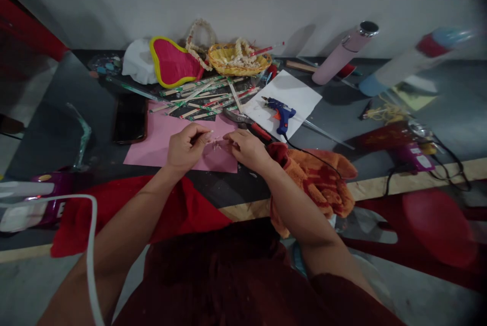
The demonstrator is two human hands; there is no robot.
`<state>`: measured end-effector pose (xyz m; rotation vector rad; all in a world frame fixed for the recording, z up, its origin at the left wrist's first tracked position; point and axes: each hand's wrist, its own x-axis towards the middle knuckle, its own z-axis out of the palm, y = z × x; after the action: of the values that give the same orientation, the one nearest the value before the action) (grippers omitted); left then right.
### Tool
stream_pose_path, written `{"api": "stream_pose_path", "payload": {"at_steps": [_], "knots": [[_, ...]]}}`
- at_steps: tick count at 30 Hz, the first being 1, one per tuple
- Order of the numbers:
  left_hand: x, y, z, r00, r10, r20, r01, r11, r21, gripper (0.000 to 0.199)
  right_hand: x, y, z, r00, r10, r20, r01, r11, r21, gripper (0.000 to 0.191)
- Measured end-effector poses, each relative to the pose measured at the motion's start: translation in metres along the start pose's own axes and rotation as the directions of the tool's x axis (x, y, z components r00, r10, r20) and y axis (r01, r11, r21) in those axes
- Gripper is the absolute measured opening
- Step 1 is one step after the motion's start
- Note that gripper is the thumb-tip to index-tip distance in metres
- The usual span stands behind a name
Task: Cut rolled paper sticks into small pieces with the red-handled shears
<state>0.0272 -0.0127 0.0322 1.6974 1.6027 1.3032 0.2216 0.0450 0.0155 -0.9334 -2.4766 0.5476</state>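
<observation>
My left hand (185, 149) is closed in a pinch above a sheet of pink paper (152, 145), with a tiny pale bit at its fingertips. Facing it, my right hand (249, 149) also has its fingers pressed together. Small whitish pieces (216, 143) show between the two hands; they are too small and blurred to name. Just beyond my right hand lie pliers with red handles (258, 130). A blue hot glue gun (281, 112) rests on a white sheet (300, 95) farther right.
Several patterned sticks (198, 95) lie behind the paper. A yellow basket (224, 64) holds a string of pale pieces. A phone (130, 119) is at left, an orange cloth (315, 178) at right. A pink flask (342, 54) stands by the wall; a white cable (91, 245) crosses lower left.
</observation>
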Motion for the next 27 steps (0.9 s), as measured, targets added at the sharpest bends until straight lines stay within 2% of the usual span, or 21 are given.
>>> {"api": "stream_pose_path", "payload": {"at_steps": [3, 7, 12, 21, 24, 27], "knots": [[0.000, -0.002, 0.000, 0.999, 0.030, 0.020, -0.031, 0.998, 0.059, 0.014, 0.000, 0.003, -0.009, 0.995, 0.066, -0.075, -0.068, 0.997, -0.028, 0.024], [0.000, -0.006, 0.001, 0.998, 0.055, 0.016, -0.056, 0.990, 0.127, 0.015, -0.003, 0.014, -0.026, 0.970, 0.163, -0.182, -0.196, 0.964, -0.181, 0.025], [0.001, -0.011, 0.003, 0.998, 0.061, 0.016, -0.063, 0.987, 0.149, 0.017, -0.009, 0.026, -0.035, 0.929, 0.320, -0.183, -0.366, 0.866, -0.340, 0.025], [0.001, -0.011, 0.004, 0.998, 0.052, 0.032, -0.055, 0.991, 0.124, 0.020, -0.010, 0.024, -0.029, 0.936, 0.342, -0.077, -0.342, 0.844, -0.413, 0.026], [0.002, -0.011, 0.003, 0.998, 0.063, 0.020, -0.065, 0.990, 0.125, 0.020, -0.008, 0.023, -0.027, 0.939, 0.326, -0.106, -0.340, 0.847, -0.409, 0.023], [0.002, -0.012, 0.002, 0.997, 0.071, -0.016, -0.068, 0.990, 0.125, 0.020, -0.006, 0.026, -0.027, 0.932, 0.297, -0.207, -0.353, 0.875, -0.330, 0.021]]}}
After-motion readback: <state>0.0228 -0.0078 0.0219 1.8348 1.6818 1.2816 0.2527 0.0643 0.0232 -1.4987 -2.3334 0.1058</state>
